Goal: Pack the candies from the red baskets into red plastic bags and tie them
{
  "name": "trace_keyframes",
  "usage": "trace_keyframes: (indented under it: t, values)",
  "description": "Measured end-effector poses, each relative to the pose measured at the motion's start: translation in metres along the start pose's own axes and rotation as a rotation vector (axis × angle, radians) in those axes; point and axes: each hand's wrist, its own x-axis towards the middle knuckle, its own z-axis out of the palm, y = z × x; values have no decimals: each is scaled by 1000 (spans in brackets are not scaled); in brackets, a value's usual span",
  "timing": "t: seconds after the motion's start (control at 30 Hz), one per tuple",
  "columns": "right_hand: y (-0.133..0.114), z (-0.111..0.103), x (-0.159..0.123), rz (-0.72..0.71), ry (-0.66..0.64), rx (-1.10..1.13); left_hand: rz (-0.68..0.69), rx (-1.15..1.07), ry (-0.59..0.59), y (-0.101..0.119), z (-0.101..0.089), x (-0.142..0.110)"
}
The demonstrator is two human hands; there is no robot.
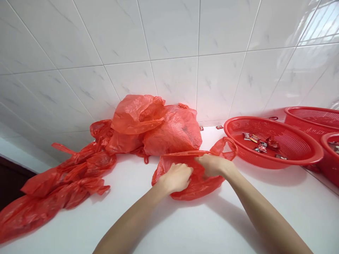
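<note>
On the table (pixel 182 229), 2 hands (pixel 178 177) (pixel 211 165) touch 1 bag (pixel 197 192) beside 3 baskets (pixel 254 153) (pixel 299 127) (pixel 331 169).

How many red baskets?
3: one basket right of the open bag; second basket beyond it; third basket below that one, both cropped by the right edge. Others may be hidden.

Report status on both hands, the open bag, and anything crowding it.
Left hand curled at open bag. Right hand in its mouth, fingers partly hidden. Nearest basket crowds right side; other bags close behind.
</note>
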Motion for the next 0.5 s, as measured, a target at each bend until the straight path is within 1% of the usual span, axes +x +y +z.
trace_keyframes:
  t: [0.13, 0.3, 0.43, 0.5]
  values:
    - [5, 3, 10, 47, -34, -13, -69, 49, -87, 5, 2, 4]
    - [22, 2, 15, 135, -45, -11, -84, 98, -126, 0, -3, 2]
    - [26, -3, 5, 89, -47, 22, -38, 70, -102, -5, -7, -1]
    - [28, -7, -11, -16, 4, 92, -3, 37, -73, -8, -8, -3]
